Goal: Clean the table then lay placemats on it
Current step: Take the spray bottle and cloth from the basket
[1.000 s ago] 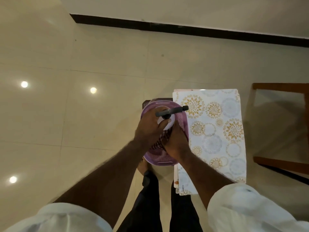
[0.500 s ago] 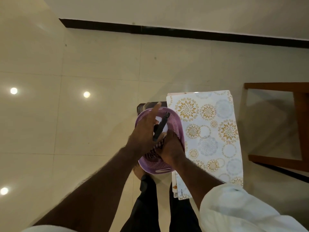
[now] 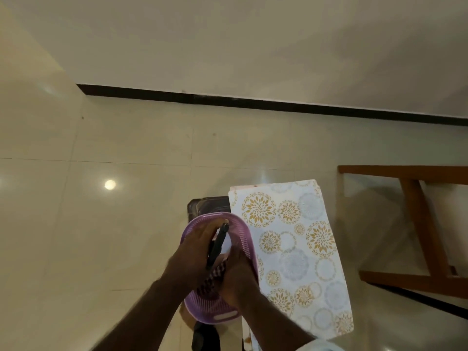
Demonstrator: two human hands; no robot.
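- Head view: I am looking down past both forearms at a purple basket (image 3: 215, 307) held in front of my legs, above a pale tiled floor (image 3: 101, 249).
- My left hand (image 3: 195, 252) is wrapping a slim black object (image 3: 218, 243), its fingers curled snug around it over the basket's opening; it may be a pen or a small tool, but the blur is keeping me from saying which.
- My right hand (image 3: 236, 277) is reaching inside the basket with its fingers closed on a dark checked cloth (image 3: 215, 276), probably the wiping cloth.
- Something white (image 3: 226, 244) is showing behind the black object, too hidden for me to name.
- The placemats (image 3: 298, 249), a stack with gold and grey floral rings, are lying just beside the basket on its right, touching or nearly touching its rim, on a low surface I cannot make out.
- A wooden frame (image 3: 417, 224), part of a table or chair, is standing off to the right, apart from the stack.
- I am judging the task as barely begun: I am seeing no wiped tabletop and no mat laid out, so both cleaning and laying are waiting to be done.
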